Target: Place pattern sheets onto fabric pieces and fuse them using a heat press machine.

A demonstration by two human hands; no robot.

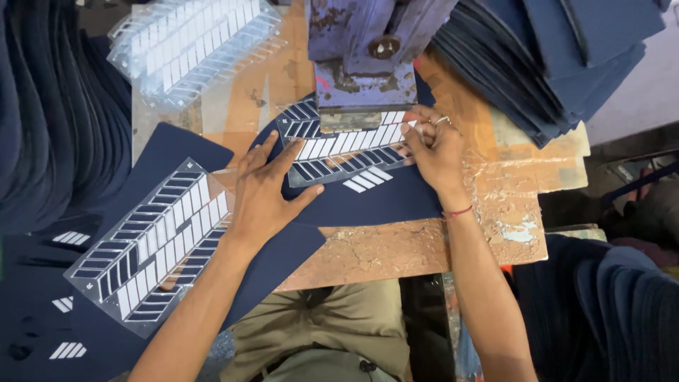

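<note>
The left hand (263,192) lies flat and wide, fingers spread, pressing on a dark navy fabric panel (368,201) that rests on the worn, rust-brown wooden work table (396,247). Its fingertips touch the near edge of a clear plastic transfer sheet (339,152) carrying rows of slanted white strips, which sits on the panel at about 12 o'clock from the hand. The right hand (435,150), at 3 o'clock from that sheet, has its fingers narrowed to a pinch on the sheet's right end; a red thread circles its wrist and a ring shows on one finger. Four white slanted strips (368,178) already lie on the navy fabric just below the sheet.

Directly above the sheet, at 12 o'clock, stands the blue-painted metal press head (364,60), chipped and scuffed, its lower plate touching the sheet's top edge.

Two more stores of the clear sheets are in view: one single sheet (148,244) at 8 o'clock, lying on another navy panel, and a fanned stack of clear sheets (194,46) at 11 o'clock. Two piles of navy fabric pieces flank the table: a layered stack (559,64) at 2 o'clock and a curved bundle (49,120) at 9 o'clock. At 7 o'clock, three finished navy pieces show small white strip marks (68,350).
</note>
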